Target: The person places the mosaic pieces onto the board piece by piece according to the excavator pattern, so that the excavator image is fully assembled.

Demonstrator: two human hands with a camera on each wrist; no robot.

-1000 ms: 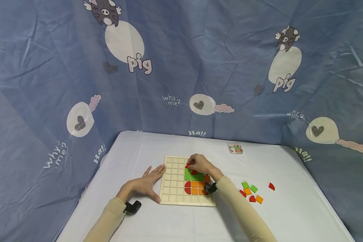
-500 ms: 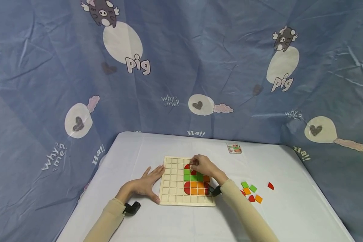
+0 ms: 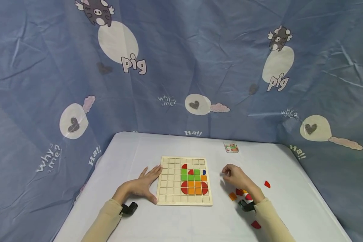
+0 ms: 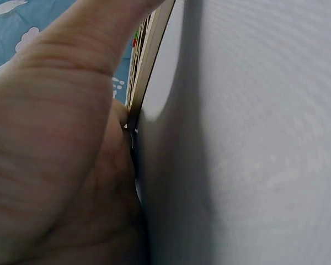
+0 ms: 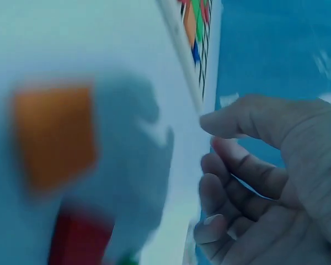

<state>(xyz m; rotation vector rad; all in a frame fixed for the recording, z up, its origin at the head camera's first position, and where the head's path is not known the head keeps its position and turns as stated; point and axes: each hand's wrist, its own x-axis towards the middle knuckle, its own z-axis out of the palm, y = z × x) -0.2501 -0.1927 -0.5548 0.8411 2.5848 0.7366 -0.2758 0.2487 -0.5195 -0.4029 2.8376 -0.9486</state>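
A wooden grid board (image 3: 169, 193) lies on the white table and holds red, green, orange and one blue tile in its right half. My left hand (image 3: 143, 185) lies flat on the table, fingers straight, pressed against the board's left edge (image 4: 149, 61). To the right of the board my right hand (image 3: 234, 174) hovers over the table, its fingers (image 5: 231, 165) loosely curled with nothing between them. Just below that hand lie an orange tile (image 3: 232, 196) and a red tile (image 3: 239, 192). The right wrist view shows the orange tile (image 5: 55, 135) as a blur.
Another red tile (image 3: 267, 184) lies farther right, and one more red tile (image 3: 255, 224) sits near my right sleeve. A small picture card (image 3: 231, 147) rests at the back of the table. A blue printed cloth hangs behind and beside the table.
My right hand has left the board's upper tiles and moved right and down to the loose tiles. A red tile now sits where it was working. The left hand has not moved.
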